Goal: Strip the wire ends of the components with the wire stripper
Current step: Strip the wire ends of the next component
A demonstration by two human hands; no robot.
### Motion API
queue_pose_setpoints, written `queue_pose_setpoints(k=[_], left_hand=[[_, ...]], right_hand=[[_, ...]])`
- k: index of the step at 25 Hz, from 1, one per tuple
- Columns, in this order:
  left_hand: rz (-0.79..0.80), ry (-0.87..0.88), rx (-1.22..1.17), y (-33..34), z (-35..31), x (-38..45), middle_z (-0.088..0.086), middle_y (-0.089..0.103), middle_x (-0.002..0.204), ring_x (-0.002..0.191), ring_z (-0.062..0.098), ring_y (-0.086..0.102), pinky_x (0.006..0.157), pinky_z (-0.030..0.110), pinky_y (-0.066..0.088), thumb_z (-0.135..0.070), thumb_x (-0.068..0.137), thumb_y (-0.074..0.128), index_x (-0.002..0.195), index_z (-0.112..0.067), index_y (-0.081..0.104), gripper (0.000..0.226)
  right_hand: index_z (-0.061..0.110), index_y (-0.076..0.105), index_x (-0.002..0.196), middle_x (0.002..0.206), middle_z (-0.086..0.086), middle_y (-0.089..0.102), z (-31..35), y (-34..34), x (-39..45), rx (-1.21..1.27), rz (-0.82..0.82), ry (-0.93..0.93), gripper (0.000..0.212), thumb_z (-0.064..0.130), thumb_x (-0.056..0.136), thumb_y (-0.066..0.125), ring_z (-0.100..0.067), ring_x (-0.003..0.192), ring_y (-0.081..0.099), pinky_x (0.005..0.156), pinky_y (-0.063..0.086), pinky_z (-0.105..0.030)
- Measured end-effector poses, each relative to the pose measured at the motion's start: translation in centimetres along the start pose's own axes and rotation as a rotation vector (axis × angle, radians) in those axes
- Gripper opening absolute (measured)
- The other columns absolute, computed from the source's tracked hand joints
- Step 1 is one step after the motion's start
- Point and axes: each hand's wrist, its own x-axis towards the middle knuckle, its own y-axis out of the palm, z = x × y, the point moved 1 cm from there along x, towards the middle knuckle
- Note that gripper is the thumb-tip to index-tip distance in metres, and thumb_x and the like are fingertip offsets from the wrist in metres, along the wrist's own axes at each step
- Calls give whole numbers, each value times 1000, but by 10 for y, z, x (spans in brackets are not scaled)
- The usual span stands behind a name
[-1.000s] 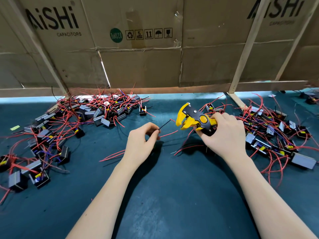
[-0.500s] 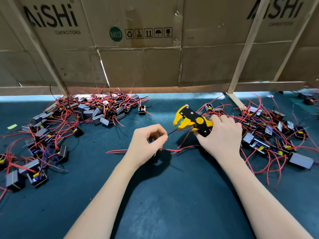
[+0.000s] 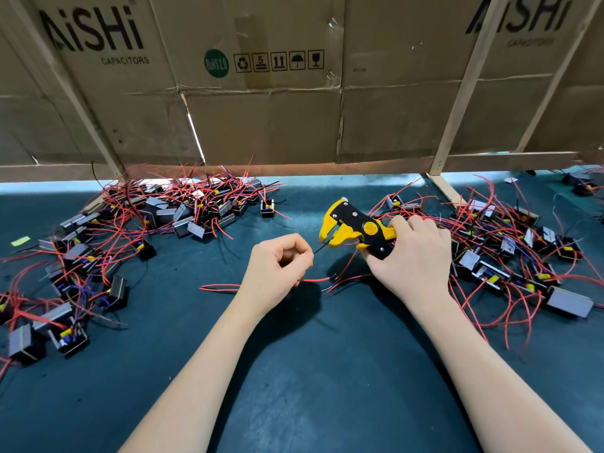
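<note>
So the person's right hand [image 3: 413, 256] is wrapped around the handles of the yellow and black wire stripper [image 3: 354, 232], holding it up off the dark green mat [image 3: 327, 371] with the tool's mouth gaping and pointed left. Left hand [image 3: 277, 273] has its fingers curled in, pinching a thin black wire [image 3: 322, 248] between thumb and forefinger, and the tip of that wire sits right at the stripper's mouth. Hard to say if it's actually inside the teeth or just short of them, too small to make out. A red wire [image 3: 313, 280] also runs out from under the left hand along the mat, toward the right hand.

Two messy heaps of components either side: a left pile [image 3: 130, 230] of little grey and black blocks tangled in red leads, and a right pile [image 3: 510, 256] just behind and beside the right hand. Cardboard wall [image 3: 277, 119] printed AiSHi CAPACITORS stands at the back on wooden slats [image 3: 464, 83]
</note>
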Motion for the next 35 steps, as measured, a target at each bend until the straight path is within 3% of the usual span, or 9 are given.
queue_pose_setpoints(k=[7, 12, 14, 18, 21, 24, 30, 35], left_hand=[[-19, -20, 28, -1, 3, 1, -8, 43, 47, 47, 12, 34, 51, 25, 31, -18, 78, 56, 66, -12, 57, 13], [-11, -15, 35, -2, 2, 1, 10, 43, 52, 49, 12, 31, 52, 25, 28, -17, 76, 56, 66, -9, 57, 13], [-3, -11, 53, -2, 1, 1, 20, 47, 57, 49, 12, 31, 52, 25, 28, -17, 76, 56, 66, -8, 57, 13], [5, -14, 47, -2, 0, 1, 23, 50, 61, 50, 12, 32, 53, 25, 29, -17, 78, 56, 67, -9, 57, 14], [-8, -26, 43, -4, 4, 2, 10, 46, 56, 52, 11, 33, 53, 23, 29, -19, 82, 58, 68, -13, 57, 15], [-125, 18, 143, -3, 8, 3, -5, 40, 53, 53, 8, 30, 53, 19, 27, -13, 91, 61, 72, -13, 55, 20], [-437, 108, 286, -4, 11, 4, -4, 31, 47, 49, 15, 26, 50, 24, 22, -25, 94, 57, 76, -18, 48, 21], [-454, 147, 288, -5, 12, 5, -2, 32, 48, 50, 15, 25, 51, 23, 23, -25, 93, 58, 75, -20, 48, 21]], right_hand=[[10, 63, 79, 75, -8, 60, -3, -9, 4, 11, -16, -53, 48, 54, 65, 73, -33, 76, 57, 72, 35, -40], [13, 61, 70, 69, -7, 60, -2, -13, 5, 19, 38, -72, 45, 56, 66, 73, -33, 71, 60, 68, 33, -37], [17, 54, 64, 67, -6, 59, -2, -14, 6, 36, 57, -77, 45, 57, 67, 75, -33, 70, 60, 66, 31, -35], [23, 39, 55, 59, -5, 60, 1, -16, 4, 35, 56, -35, 54, 62, 67, 74, -33, 65, 60, 58, 28, -29], [15, 56, 65, 67, -8, 61, 0, -14, 4, 47, -7, -60, 45, 55, 67, 77, -35, 70, 61, 62, 36, -34], [8, 64, 84, 80, -11, 61, -4, -9, 4, 8, -62, -33, 49, 54, 68, 75, -35, 79, 59, 73, 39, -42], [9, 64, 83, 78, -10, 60, -2, -3, 0, 2, -83, -41, 51, 55, 65, 75, -34, 77, 58, 70, 38, -40], [8, 65, 84, 77, -10, 60, 4, -2, -2, -12, -71, -46, 53, 55, 63, 77, -34, 77, 58, 71, 37, -40]])
